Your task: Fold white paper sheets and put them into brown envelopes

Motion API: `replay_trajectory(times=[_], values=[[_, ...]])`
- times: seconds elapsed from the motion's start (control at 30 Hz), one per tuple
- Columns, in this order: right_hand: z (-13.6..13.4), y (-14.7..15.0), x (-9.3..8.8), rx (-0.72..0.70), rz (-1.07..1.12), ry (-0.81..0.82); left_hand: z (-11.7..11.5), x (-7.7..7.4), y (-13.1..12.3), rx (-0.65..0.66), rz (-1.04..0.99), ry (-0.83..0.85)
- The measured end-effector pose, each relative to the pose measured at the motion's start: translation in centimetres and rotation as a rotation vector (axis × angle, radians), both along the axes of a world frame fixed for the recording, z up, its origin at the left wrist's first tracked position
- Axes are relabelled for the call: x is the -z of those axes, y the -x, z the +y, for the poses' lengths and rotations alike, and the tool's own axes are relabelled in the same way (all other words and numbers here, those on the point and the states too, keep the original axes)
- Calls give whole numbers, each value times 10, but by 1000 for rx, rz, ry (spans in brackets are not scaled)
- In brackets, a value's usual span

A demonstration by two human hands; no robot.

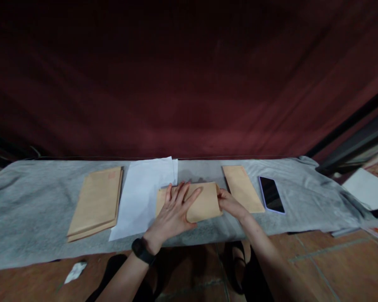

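- Crosswise, the brown paper envelope (205, 205) lies near the middle of the grey cloth (204, 169), its long axis running left to right, the right end slightly farther from the person.
- Its open mouth points right; its left end overlaps the white sheets (137, 199), which are thin, smooth and loosely layered.
- The left hand (174, 210) rests palm down across it — fingers spread, gripping nothing.
- The right hand (228, 202) is at the mouth, fingertips partly hidden there; whether they pinch the paper, I cannot tell.
- Far left, a stack of envelopes (96, 201), matte and rectangular, slants away to the right.
- Right of the hands, a slim flat envelope (243, 188) slants the other way — far end leftward.
- Just beside it, the phone (271, 194) lies nearly parallel, dark glossy screen up, pale purple edge showing.
- The cloth looks soft and creased.
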State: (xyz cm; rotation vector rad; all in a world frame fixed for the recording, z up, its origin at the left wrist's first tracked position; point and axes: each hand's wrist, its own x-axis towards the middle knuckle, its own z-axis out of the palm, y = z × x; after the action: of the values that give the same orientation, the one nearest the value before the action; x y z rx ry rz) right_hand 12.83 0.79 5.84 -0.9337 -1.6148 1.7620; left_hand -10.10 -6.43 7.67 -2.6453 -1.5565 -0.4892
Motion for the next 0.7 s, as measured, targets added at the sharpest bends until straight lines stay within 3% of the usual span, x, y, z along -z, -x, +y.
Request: replay_trajectory(times=[0.13,0.3,0.4,0.53,0.6,0.7], values=[[-2,4,5,29,56,68,1,-3,-2,-31,17,-25],[-5,8,18,101,14,104,1,6,-3,-55,19,44],[-7,9,26,228,-50,-45,1,12,-1,-77,18,78],[-10,8,28,604,-305,-365,4,16,2,-118,-29,139],[-11,7,25,607,-348,-428,5,17,4,-127,-54,153],[-11,5,17,435,-227,-397,6,18,4,-115,-52,138]])
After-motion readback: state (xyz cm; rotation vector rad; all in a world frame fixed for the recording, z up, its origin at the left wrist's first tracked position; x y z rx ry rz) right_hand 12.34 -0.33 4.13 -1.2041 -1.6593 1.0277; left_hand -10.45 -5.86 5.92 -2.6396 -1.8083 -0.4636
